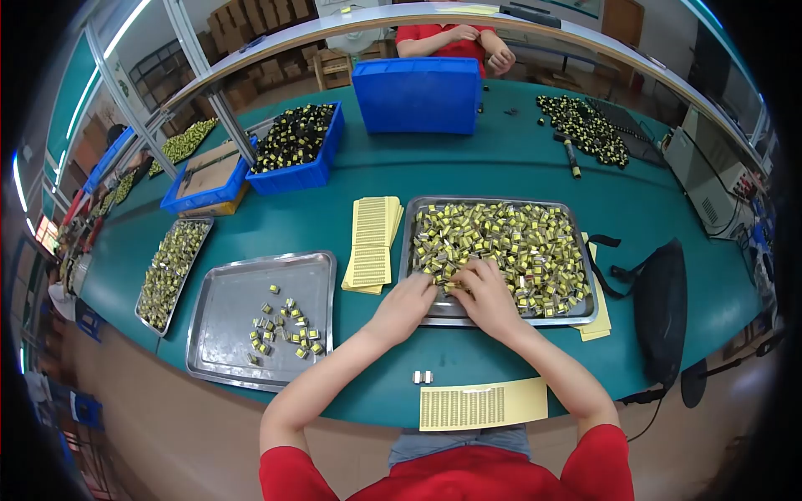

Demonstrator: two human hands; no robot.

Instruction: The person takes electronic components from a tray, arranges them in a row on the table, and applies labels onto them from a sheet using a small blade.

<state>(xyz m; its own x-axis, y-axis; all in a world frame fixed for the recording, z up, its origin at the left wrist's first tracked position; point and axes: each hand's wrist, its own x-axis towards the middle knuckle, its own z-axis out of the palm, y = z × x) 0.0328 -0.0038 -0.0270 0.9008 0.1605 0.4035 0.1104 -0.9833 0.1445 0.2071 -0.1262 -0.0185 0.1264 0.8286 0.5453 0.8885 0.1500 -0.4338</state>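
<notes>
A metal tray (pixel 407 250) in front of me holds a heap of small yellow-and-silver parts that look like transformers (pixel 501 238). At its near left edge my left hand (pixel 404 309) reaches in, fingers bent together at the parts; what they hold is hidden. Close to its right, my right hand (pixel 487 301) has its fingers curled and thumb drawn in, with a small yellow part showing by the fingertips. Two silver parts (pixel 423 377) stand side by side on the table below the tray, by a yellow label sheet (pixel 484 404).
Left of me, a second metal tray (pixel 225 305) holds several loose parts; a narrower tray (pixel 173 271) is full. Label sheets (pixel 372 242) lie between trays. Behind are a blue bin (pixel 292 175) of dark parts, a blue box (pixel 415 96) and a person (pixel 443 42). A black bag (pixel 660 309) lies right.
</notes>
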